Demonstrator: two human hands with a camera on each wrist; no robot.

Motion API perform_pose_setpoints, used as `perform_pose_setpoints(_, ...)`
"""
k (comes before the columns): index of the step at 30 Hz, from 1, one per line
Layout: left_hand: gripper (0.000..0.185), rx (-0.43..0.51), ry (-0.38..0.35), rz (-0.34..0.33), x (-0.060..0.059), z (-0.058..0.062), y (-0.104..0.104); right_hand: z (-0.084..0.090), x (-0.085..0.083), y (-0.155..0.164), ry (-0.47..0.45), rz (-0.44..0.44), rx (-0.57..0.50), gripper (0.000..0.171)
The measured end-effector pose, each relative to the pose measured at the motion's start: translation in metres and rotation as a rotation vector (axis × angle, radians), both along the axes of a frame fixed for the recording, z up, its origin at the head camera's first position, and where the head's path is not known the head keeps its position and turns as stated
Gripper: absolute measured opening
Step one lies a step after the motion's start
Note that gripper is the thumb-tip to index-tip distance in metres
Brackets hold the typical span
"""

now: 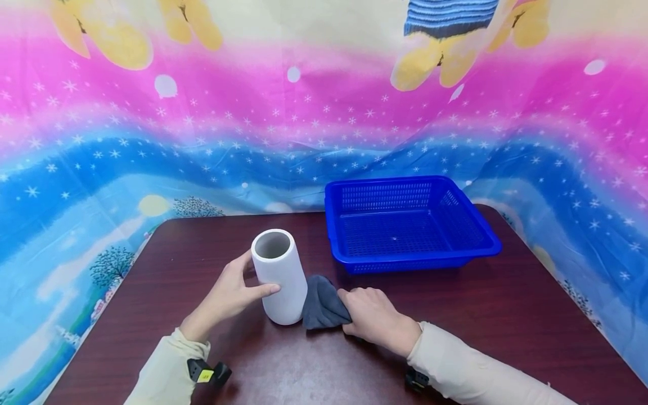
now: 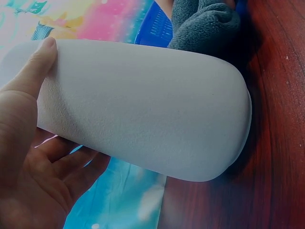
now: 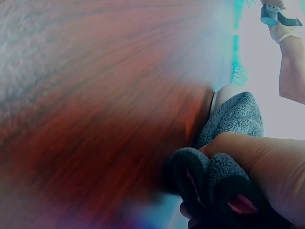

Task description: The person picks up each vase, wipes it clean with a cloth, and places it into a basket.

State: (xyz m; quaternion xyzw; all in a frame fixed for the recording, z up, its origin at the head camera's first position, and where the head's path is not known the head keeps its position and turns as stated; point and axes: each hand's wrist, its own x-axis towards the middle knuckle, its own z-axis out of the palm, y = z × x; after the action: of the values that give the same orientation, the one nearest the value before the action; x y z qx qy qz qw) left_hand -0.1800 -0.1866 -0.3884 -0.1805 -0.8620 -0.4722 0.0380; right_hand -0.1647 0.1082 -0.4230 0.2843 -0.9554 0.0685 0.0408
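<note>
A white vase (image 1: 281, 287) with an open round mouth stands on the table, leaning a little to the left in the head view. My left hand (image 1: 230, 289) grips its left side, thumb across the front and the other fingers behind. In the left wrist view the vase's smooth body (image 2: 143, 105) fills the middle. My right hand (image 1: 373, 315) holds a bunched dark grey cloth (image 1: 324, 304) against the vase's lower right side. The right wrist view shows the fuzzy cloth (image 3: 238, 117) folded in that hand, whose fingertips are mostly hidden.
A blue perforated plastic basket (image 1: 410, 261) stands at the back right of the dark red-brown wooden table (image 1: 202, 242). Behind and beside the table hangs a colourful printed curtain (image 1: 253, 129). Each wrist wears a small black camera.
</note>
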Motion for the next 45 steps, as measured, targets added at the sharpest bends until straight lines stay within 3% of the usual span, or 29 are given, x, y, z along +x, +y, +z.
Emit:
perform_pose_setpoints(18, 0.065, 0.007, -0.001, -0.010, -0.0005, 0.0000, 0.0001, -0.0016, 0.0032, 0.0015, 0.128, 0.002, 0.053, 0.044)
perform_pose_setpoints(45, 0.070, 0.012, -0.006, -0.004, 0.0009, 0.0022, 0.0006, 0.0024, 0.0055, 0.0050, 0.110, -0.050, 0.071, 0.045)
